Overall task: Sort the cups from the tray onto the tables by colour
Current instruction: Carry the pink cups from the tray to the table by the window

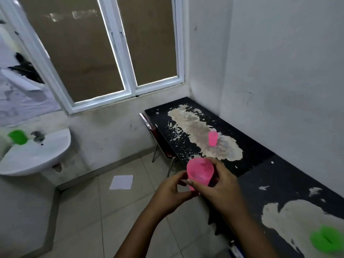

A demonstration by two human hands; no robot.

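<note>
A pink cup point(199, 171) is held in front of me, its mouth tilted toward the camera. My left hand point(172, 190) grips its lower side and my right hand point(221, 183) wraps its right side. A second pink cup point(212, 138) stands upright on the far black table point(247, 138). A green cup point(327, 239) sits on the nearer black table point(290, 177) at the lower right. Another green cup point(18, 137) rests on the white sink's rim at the far left. No tray is in view.
A white sink point(37, 155) with a tap hangs on the left wall. A red-seated metal chair point(158, 138) is tucked under the far table. A sheet of paper point(122, 182) lies on the tiled floor. Both tabletops have peeled pale patches. A window is above.
</note>
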